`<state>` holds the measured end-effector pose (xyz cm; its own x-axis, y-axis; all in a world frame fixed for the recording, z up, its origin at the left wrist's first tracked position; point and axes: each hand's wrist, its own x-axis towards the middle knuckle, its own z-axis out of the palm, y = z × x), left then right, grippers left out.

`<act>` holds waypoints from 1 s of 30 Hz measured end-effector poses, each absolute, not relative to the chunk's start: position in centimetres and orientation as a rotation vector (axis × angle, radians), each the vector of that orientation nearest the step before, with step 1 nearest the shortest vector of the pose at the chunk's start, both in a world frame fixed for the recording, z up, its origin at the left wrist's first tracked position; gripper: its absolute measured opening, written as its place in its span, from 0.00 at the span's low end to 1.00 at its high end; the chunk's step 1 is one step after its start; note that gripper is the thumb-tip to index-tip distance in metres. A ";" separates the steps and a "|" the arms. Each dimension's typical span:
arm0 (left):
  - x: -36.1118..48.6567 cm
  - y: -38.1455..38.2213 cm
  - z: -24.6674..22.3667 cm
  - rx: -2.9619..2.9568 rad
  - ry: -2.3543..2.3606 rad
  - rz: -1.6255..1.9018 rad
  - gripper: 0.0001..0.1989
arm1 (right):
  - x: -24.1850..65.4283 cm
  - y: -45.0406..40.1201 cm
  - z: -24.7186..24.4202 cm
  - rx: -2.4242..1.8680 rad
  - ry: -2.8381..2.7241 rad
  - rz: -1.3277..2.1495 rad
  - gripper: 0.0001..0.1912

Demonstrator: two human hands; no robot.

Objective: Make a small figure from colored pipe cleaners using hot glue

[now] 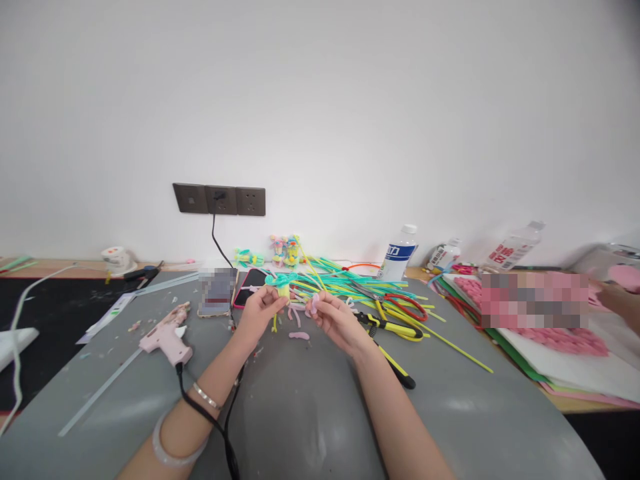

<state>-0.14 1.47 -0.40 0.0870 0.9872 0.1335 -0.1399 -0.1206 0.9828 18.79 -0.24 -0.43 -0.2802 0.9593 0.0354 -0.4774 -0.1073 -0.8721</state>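
My left hand (262, 315) pinches a small pipe-cleaner doll (283, 288), turquoise on top and yellow below. Close beside it on the right, my right hand (339, 323) is closed on a pale lilac pipe-cleaner piece (315, 305). The two held pieces are apart. On the grey table below lies a short lilac pipe-cleaner piece (299, 335), with other bent bits just above it. Behind my hands spreads a pile of turquoise and yellow pipe cleaners (400, 285). Yellow-and-black pliers (390, 325) and red-handled scissors (407, 304) lie right of my right hand.
A pink glue gun (167, 335) lies to the left, its black cord passing under my left forearm. Two phones, one of them pink-edged (247, 289), lie beyond. Finished dolls (285, 251) and a white bottle (399, 253) stand by the wall. Another person's hand (620, 297) is at far right.
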 end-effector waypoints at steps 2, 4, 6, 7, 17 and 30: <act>-0.1 1.4 -0.3 1.264 0.972 1.278 0.20 | 18.4 -0.3 -0.5 -0.690 -0.990 1.639 0.16; -0.1 1.3 -0.3 1.289 0.958 1.273 0.20 | 18.0 -0.3 -0.7 -0.683 -0.986 1.643 0.16; -0.1 1.4 -0.3 1.312 0.941 1.267 0.20 | 17.7 -0.4 -0.8 -0.680 -0.981 1.646 0.16; -0.1 1.4 -0.3 1.323 0.931 1.265 0.19 | 17.6 -0.4 -0.8 -0.680 -0.979 1.647 0.16; -0.1 1.4 -0.8 1.336 0.842 1.190 0.19 | 17.2 -0.3 -0.9 -0.729 -0.972 1.569 0.16; 0.0 1.1 -0.2 1.376 0.866 1.206 0.18 | 16.4 -0.2 -1.4 -0.879 -1.184 1.364 0.19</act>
<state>-0.04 1.11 -0.21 0.2264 0.9538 0.1975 -0.1174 -0.1746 0.9776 16.45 -0.17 -1.38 -0.1512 0.9823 0.1109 -0.2480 0.0709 -0.9662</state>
